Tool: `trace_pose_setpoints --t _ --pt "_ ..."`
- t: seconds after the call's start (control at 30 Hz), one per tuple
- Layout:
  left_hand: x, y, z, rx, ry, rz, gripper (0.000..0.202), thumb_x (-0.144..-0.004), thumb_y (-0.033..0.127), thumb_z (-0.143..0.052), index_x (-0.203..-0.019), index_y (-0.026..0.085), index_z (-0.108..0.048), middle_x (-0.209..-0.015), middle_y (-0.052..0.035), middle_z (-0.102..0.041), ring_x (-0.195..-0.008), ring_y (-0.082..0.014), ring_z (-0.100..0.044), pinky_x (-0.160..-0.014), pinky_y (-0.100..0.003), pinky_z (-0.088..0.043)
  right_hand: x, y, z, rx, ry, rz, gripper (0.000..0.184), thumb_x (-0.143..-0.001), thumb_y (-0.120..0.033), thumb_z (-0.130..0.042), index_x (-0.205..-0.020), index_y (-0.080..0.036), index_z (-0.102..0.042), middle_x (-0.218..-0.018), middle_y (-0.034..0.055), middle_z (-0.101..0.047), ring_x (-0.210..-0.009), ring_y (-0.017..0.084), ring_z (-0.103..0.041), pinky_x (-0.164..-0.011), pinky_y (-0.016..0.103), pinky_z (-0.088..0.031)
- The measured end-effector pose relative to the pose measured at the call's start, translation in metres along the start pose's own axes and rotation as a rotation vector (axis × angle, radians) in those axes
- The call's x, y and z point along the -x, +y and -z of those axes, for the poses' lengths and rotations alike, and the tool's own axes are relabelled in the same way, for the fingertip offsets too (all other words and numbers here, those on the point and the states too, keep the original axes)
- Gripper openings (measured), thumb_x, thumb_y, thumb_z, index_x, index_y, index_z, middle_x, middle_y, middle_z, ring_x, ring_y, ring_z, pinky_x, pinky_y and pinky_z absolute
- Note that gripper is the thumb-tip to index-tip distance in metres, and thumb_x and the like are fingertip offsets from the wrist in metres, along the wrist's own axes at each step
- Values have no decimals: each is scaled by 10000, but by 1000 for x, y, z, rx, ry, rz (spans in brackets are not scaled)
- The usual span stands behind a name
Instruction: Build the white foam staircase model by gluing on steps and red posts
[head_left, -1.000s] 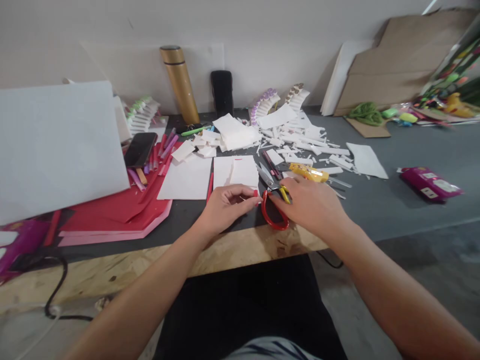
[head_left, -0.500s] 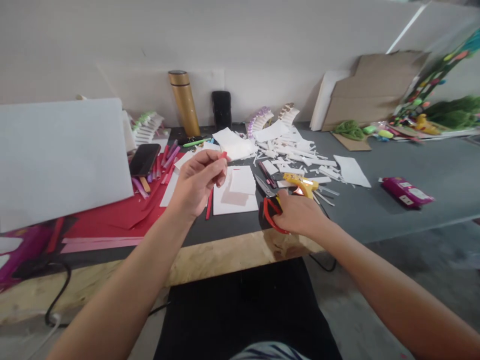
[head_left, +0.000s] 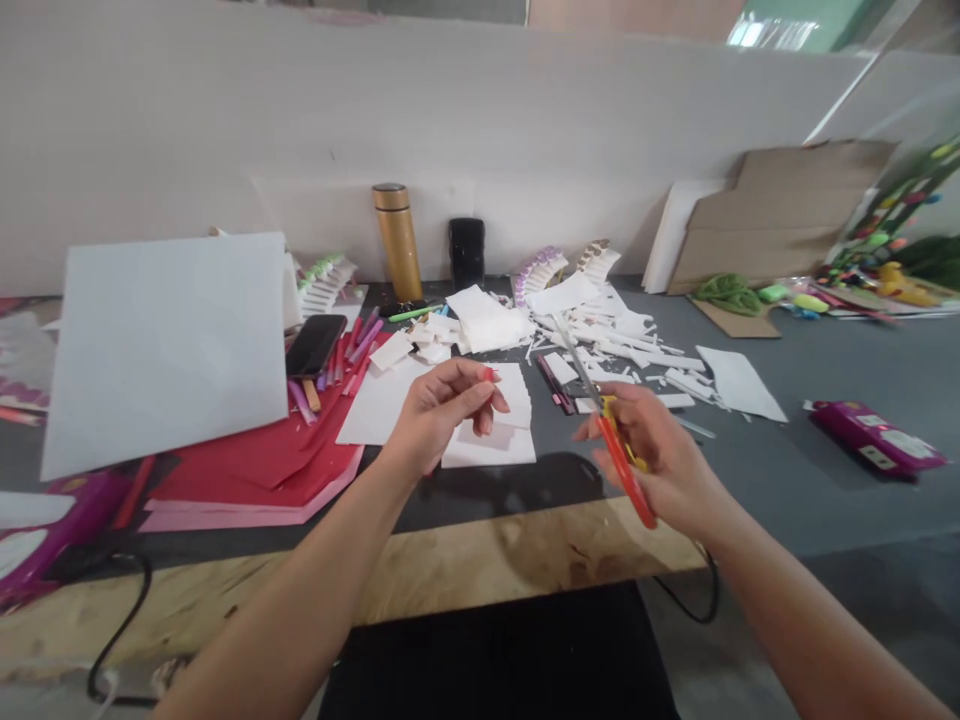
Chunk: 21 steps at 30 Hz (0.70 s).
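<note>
My left hand (head_left: pixel 450 408) is closed in a pinch on a small red paper piece (head_left: pixel 489 375), held above white sheets on the table. Most of that piece is hidden by the fingers. In my right hand (head_left: pixel 660 445) is a pair of scissors (head_left: pixel 621 455) with red and yellow handles, raised off the table. Their blades point up and away, toward the heap of white scraps (head_left: pixel 600 330). A white sheet (head_left: pixel 491 452) lies below my left hand, with a smaller white piece (head_left: pixel 514 385) on top.
Red paper sheets (head_left: pixel 240 455), a phone (head_left: pixel 316 345) and a large white board (head_left: pixel 169 350) are on the left. Behind stand a gold flask (head_left: pixel 399 245) and a black object (head_left: pixel 466 255). A purple packet (head_left: pixel 874 437) lies right. The wooden table edge (head_left: pixel 450 570) runs in front.
My right hand has lifted the scissors up from the table beside the yellow glue gun. My left hand still pinches the red piece. The view has tilted upward.
</note>
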<state>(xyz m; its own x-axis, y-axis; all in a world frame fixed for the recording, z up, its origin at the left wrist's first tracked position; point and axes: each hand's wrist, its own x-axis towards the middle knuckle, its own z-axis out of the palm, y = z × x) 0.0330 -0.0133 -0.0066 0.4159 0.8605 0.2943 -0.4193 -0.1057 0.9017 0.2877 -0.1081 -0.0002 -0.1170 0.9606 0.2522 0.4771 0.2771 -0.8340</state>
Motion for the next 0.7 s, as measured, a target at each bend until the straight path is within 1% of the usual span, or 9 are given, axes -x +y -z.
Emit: trace_pose_setpoints --t 0.07,0.13,0.17,0.23,0.3,0.4,0.47,0.53,0.7 --pt "0 2 0 -13 9 -18 188 -850 288 -760 -933 147 -667 -758 -52 -738 -545 -101 -606 -533 -228 -477 -15 -2 -3 19 -34 17 580 -827 -331 -736 -1318 -287 -429 -1098 61 -615 -975 209 -650 -850 338 -526" --pt "1 4 1 -9 28 -28 176 -848 277 -762 -931 154 -669 -767 -46 -733 -554 -101 -607 -542 -232 -480 -30 -5 -7 66 -81 38 597 -788 -367 -793 -1275 -277 -460 -1115 55 -598 -986 204 -622 -869 329 -514" --pt "1 4 1 -4 41 -27 176 -842 278 -767 -920 158 -665 -762 -38 -726 -547 -100 -605 -539 -232 -478 -36 -6 -9 80 -106 56 584 -789 -386 -795 -1258 -269 -468 -1103 51 -595 -972 199 -611 -856 320 -510" --pt "2 3 3 0 62 -18 186 -833 294 -776 -899 164 -659 -735 -21 -708 -527 -98 -598 -525 -231 -471 -43 -8 -14 121 -136 95 549 -800 -423 -786 -1225 -253 -483 -1020 33 -583 -881 178 -586 -780 294 -499" --pt "2 1 5 1 58 -13 196 -834 317 -776 -899 171 -663 -707 -13 -700 -518 -103 -598 -515 -233 -471 -45 -11 -17 205 -143 123 565 -774 -458 -809 -1199 -243 -505 -925 7 -555 -779 159 -542 -700 279 -469" --pt "3 -4 7 -9 26 -16 181 -841 315 -774 -919 179 -684 -688 -14 -704 -522 -108 -604 -521 -238 -483 -42 -15 -19 298 -148 139 641 -704 -525 -855 -1177 -236 -532 -859 -12 -533 -705 147 -487 -645 280 -427" --pt "4 -7 7 -35 8 -7 156 -841 293 -777 -920 179 -705 -691 -14 -708 -524 -101 -603 -532 -236 -491 -41 -18 -19 308 -157 136 662 -684 -547 -863 -1170 -231 -544 -870 -4 -547 -702 148 -485 -641 284 -419" --pt "4 -7 6 -60 3 -1 142 -836 284 -784 -912 180 -724 -694 -10 -708 -527 -92 -603 -543 -231 -497 -41 -20 -19 316 -158 135 658 -685 -536 -866 -1172 -227 -551 -892 6 -563 -713 151 -499 -652 291 -422" --pt "4 -7 3 -87 41 -7 157 -808 298 -811 -871 180 -730 -654 0 -698 -533 -98 -614 -556 -233 -511 -43 -22 -19 300 -160 130 670 -680 -548 -864 -1186 -236 -557 -908 10 -579 -733 160 -528 -666 303 -436"
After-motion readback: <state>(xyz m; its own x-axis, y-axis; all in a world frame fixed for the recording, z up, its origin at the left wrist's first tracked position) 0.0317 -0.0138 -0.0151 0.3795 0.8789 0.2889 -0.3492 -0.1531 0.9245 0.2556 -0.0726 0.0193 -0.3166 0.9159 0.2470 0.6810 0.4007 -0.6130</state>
